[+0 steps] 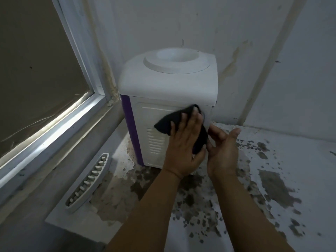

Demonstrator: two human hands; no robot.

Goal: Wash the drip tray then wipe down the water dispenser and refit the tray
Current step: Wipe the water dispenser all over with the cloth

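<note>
Head cam: my left hand [183, 142] presses a black cloth rag [171, 122] flat on the side of the white plastic water dispenser w/ purple strip [163, 84], fingers straight, a bit apart. Right hand [222, 148] at its 3 o'clock, fingers loose & uncurled. White slotted drip tray [91, 180] lies off the unit at dispenser's 8 o'clock, along the grey window sill [36, 179].

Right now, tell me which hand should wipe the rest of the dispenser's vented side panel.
Left. The left hand presses the black cloth flat on the side panel of the water dispenser; the right hand is open at the panel's far edge, gripping nothing.
</note>
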